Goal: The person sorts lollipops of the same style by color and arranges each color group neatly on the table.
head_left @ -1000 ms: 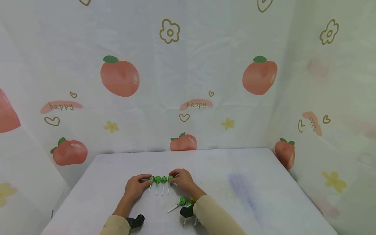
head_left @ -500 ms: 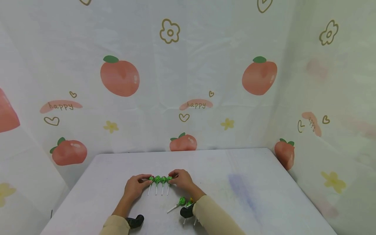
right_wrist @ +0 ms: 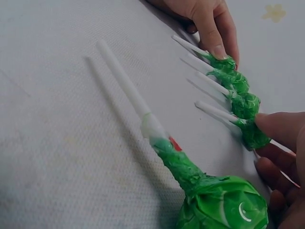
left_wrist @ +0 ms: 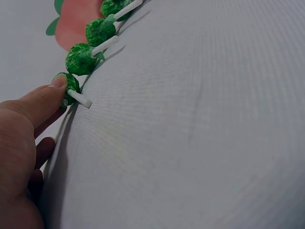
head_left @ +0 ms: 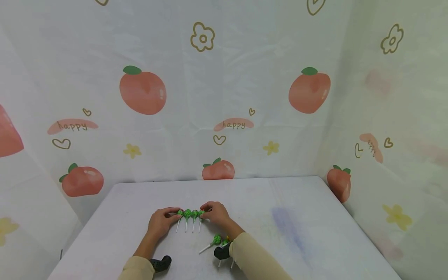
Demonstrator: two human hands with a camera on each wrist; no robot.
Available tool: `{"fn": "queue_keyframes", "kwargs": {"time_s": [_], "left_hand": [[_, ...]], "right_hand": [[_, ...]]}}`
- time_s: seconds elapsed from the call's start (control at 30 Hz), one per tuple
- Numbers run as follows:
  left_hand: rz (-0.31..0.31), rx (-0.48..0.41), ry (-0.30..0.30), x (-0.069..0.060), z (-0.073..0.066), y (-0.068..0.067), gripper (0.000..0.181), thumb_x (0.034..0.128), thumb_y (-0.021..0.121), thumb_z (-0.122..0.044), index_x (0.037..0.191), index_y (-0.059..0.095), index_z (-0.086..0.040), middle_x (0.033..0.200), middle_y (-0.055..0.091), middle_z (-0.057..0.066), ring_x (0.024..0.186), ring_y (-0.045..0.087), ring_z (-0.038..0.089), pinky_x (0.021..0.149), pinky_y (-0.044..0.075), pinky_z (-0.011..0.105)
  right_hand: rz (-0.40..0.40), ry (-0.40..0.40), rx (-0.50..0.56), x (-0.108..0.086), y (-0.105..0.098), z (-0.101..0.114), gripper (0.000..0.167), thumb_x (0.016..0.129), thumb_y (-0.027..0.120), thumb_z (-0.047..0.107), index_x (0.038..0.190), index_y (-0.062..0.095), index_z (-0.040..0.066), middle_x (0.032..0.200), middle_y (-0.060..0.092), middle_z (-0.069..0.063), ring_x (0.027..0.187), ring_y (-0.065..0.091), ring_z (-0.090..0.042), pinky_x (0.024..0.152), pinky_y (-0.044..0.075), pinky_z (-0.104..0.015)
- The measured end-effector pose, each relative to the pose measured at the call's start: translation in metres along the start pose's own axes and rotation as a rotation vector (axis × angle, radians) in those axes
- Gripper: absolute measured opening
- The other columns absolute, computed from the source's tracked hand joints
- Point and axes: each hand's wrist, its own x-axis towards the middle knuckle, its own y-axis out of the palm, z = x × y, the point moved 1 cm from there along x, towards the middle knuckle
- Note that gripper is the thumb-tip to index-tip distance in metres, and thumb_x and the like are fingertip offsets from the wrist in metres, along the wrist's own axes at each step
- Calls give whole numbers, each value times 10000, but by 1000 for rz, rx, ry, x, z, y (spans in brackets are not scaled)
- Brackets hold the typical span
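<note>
Several green-wrapped lollipops stand side by side in a row on the white table, white sticks toward me. At the row's left end my left hand pinches the outer lollipop by its head, between thumb and fingers. My right hand holds the right-end lollipop the same way. Between them sit two more lollipops, the left inner one and the right inner one, heads close together.
Nearer to me, a loose green lollipop lies tilted beside my right forearm. Others there, one showing yellow, are partly hidden by the right sleeve and black wrist camera. A fruit-printed white sheet hangs behind the table.
The row's right-end lollipop sits very slightly closer to its neighbour than a second ago. Both hands keep their hold and hardly move.
</note>
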Motion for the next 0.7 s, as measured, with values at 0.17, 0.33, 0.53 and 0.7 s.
{"fn": "queue_keyframes", "kwargs": {"time_s": [0.17, 0.33, 0.53, 0.7], "left_hand": [[1, -2, -5, 0, 0, 0, 280, 823, 784, -222, 1089, 754, -140, 907, 668, -8, 814, 549, 175, 748, 422, 393], [2, 0, -6, -1, 0, 0, 280, 826, 782, -220, 1092, 752, -140, 907, 668, -7, 818, 552, 176, 752, 424, 397], [4, -5, -10, -1, -1, 0, 280, 824, 784, -217, 1090, 753, -136, 908, 669, -7, 808, 552, 171, 743, 424, 388], [4, -13, -7, -1, -1, -1, 277, 824, 783, -213, 1087, 754, -132, 900, 670, -8, 804, 556, 171, 743, 425, 391]], "right_hand": [[5, -2, 7, -1, -2, 1, 174, 820, 779, 121, 988, 735, 130, 869, 634, 62, 788, 568, -111, 686, 458, -284], [9, -6, 22, -1, -1, 0, 179, 817, 780, 108, 990, 736, 126, 872, 636, 58, 788, 571, -113, 684, 463, -282], [5, 2, 34, -1, 0, -1, 184, 817, 780, 109, 993, 730, 132, 875, 630, 56, 786, 564, -118, 675, 463, -286], [12, 7, 44, 0, -2, -1, 193, 827, 773, 120, 1015, 730, 125, 886, 635, 54, 803, 571, -123, 667, 464, -285]]}}
